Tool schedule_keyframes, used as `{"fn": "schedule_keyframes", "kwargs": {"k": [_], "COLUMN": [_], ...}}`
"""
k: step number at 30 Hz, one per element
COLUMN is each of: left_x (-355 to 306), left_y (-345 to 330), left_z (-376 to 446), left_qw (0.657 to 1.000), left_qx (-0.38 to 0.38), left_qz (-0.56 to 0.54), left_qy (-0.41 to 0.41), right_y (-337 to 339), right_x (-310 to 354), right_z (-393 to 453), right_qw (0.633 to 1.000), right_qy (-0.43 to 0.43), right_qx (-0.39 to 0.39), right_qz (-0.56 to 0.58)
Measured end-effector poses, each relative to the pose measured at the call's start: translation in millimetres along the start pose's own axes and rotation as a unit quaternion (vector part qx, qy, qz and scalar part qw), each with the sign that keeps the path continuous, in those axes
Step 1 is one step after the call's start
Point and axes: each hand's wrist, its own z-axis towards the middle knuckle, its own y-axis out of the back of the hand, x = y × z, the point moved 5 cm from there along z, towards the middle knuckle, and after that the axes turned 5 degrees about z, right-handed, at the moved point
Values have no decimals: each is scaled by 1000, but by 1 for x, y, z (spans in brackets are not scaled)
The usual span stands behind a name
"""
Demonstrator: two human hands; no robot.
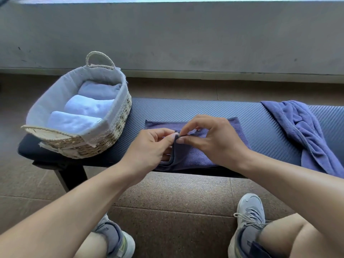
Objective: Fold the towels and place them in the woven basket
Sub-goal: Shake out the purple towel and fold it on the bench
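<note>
A low bench (204,110) with a dark blue ribbed pad stood on a speckled tiled floor (176,192), one dark leg showing under its left end. On that left end sat a woven basket (104,140) with a pale cloth lining, overhanging the near edge a little. A dark purple towel (219,125) lay partly folded in the middle of the pad, reaching the near edge. At the right end a lighter purple towel (301,127) lay crumpled, draping over the front.
</note>
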Motion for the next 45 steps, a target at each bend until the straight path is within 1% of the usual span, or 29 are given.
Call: {"fn": "schedule_keyframes", "kwargs": {"k": [3,7,9,11,13,16,19,21,23,26,28,32,38,40,42,44,45], "left_x": [-3,-8,-10,-12,-15,-18,-20,-21,-22,-21,-21,-22,-24,-22,-20,-19,-21], "left_y": [2,3,4,3,-2,-6,-3,1,7,20,26,34,40,47,56,59,58], "left_z": [-2,-6,-7,-10,-13,-16,-16,-14,-13,-9,-10,-10,-9,-8,-7,-7,-8], "left_qw": [1000,999,999,999,998,995,991,989,986,984,985,982,974,969,966,975,982], "left_qx": [-12,-10,-8,2,8,-16,-46,-63,-87,-126,-142,-169,-205,-225,-236,-210,-179], "left_qz": [-24,-48,-30,14,28,36,71,84,99,84,65,55,55,62,51,5,-25], "left_qy": [4,7,-11,-43,-64,-86,-100,-100,-105,-90,-73,-62,-78,-86,-90,-77,-62], "right_y": [1,3,3,2,1,0,2,13,33,72,92,105,111,113,115,114,113], "right_x": [2,3,2,2,1,0,1,-8,-29,-74,-101,-124,-119,-114,-106,-89,-79], "right_z": [-1,-1,-1,-1,-1,-1,1,8,18,25,23,13,14,14,12,10,8], "right_qw": [1000,996,996,995,994,993,994,993,983,950,926,913,925,941,958,966,966], "right_qy": [-21,-59,-73,-80,-89,-95,-95,-95,-107,-158,-217,-296,-283,-275,-269,-258,-254], "right_qx": [-11,-32,-29,-21,-20,-12,31,64,70,59,66,61,14,-7,-24,-12,7], "right_qz": [20,53,51,53,67,74,52,-18,-129,-261,-303,-274,-254,-199,-94,9,45]}}
